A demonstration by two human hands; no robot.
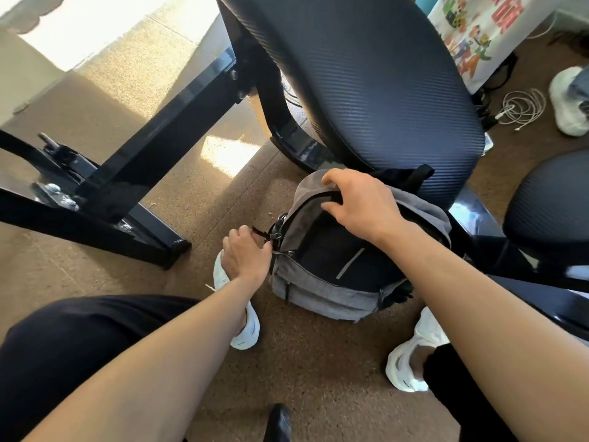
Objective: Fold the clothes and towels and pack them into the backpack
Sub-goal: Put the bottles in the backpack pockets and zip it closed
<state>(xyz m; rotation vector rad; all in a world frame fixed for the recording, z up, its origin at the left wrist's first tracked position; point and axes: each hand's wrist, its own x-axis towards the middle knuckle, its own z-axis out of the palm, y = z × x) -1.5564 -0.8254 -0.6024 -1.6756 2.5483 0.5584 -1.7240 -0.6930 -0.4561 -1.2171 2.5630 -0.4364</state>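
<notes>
While my right hand grips the top rim of the backpack, my left hand pinches the zipper pull on its left flank; the zip arcs toward my right.

— Type of premises?
— Office or study room; not settled between the two. Two padded chair seats in dark ribbed covering, one far centre, one at right. Black metal desk frame at left, bolted at the joints. Brown speckled floor covering throughout.
— Anything further?
— Coiled white cable on the floor, far right, near a table edge draped in printed cloth. Sunlight patch left of centre.
</notes>
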